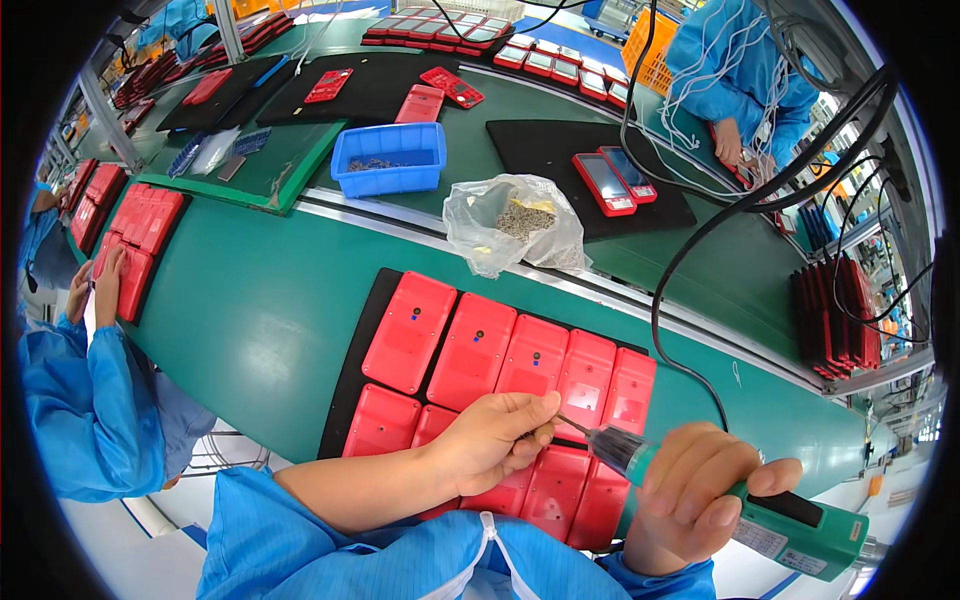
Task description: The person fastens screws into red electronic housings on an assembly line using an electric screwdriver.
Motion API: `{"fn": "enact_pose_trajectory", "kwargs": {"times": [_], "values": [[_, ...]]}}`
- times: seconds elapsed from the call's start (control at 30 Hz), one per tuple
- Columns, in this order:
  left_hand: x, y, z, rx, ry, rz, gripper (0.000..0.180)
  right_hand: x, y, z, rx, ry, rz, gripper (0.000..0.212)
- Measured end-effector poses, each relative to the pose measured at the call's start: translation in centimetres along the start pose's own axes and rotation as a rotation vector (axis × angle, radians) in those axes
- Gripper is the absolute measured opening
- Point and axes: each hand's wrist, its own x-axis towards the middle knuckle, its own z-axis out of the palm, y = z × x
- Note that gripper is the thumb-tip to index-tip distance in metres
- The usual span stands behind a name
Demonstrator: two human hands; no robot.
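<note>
Green workbench (255, 320) bears red device housings (408, 332) at its near side; right hand (700, 485) grips an electric screwdriver (800, 530), left hand (497, 440) pinches its bit (577, 427).

Workbench (270, 400): green top, slanting from far left to near right, with bright glare on the left portion. Along the far edge: pale metal rail (375, 215). Beyond the rail: second green work surface (725, 275), parallel to the workbench. At the far left corner: slanted metal post (110, 120). Past the far edge of the second surface: perforated orange crate (645, 55), near a blue strip. Toward the right end: metal rack frame (882, 379). Below the near left edge: curved metal bars (230, 450) and pale floor (100, 540). Lighting: bright.
</note>
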Motion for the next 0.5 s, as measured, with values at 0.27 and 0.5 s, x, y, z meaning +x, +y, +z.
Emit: {"fn": "enact_pose_trajectory", "kwargs": {"times": [0.27,0.5], "values": [[-0.24,0.17,-0.07,-0.019,-0.016,-0.011,0.027,0.06,0.08,0.45,-0.011,-0.023,-0.007,0.021],[-0.47,0.0,-0.53,-0.001,-0.065,-0.027,0.028,0.45,-0.09,0.87,-0.007,-0.05,0.005,0.021]]}}
